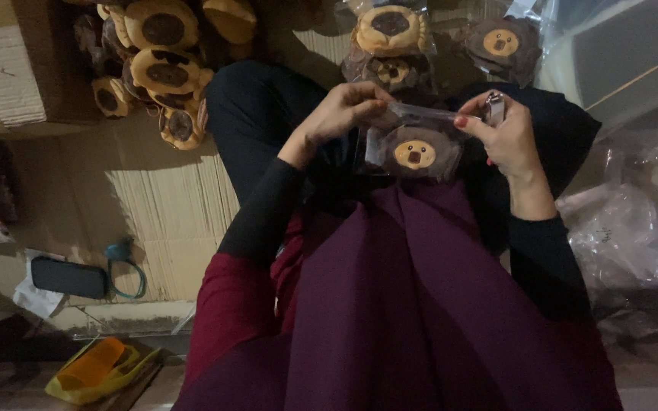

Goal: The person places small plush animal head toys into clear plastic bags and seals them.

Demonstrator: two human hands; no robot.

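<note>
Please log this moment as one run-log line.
left hand: pinching bag top | right hand: holding bag, small metal tool | bagged round plush: over lap

Seated on flattened cardboard (pixel 154 198), legs crossed under a maroon garment (pixel 390 304). Left hand (pixel 340 114) pinching the top edge of a clear plastic bag (pixel 420 129) holding a round brown plush toy (pixel 414 154) with a yellow face. Right hand (pixel 508 137) gripping the bag's other corner, together with a small silvery object (pixel 495 106), too small to identify. Unbagged plush toys (pixel 163 72) heaped by a cardboard box (pixel 9 68); bagged ones (pixel 390 46) ahead. Dark phone (pixel 68 277) lying left; crumpled clear plastic (pixel 622 236) right.
</note>
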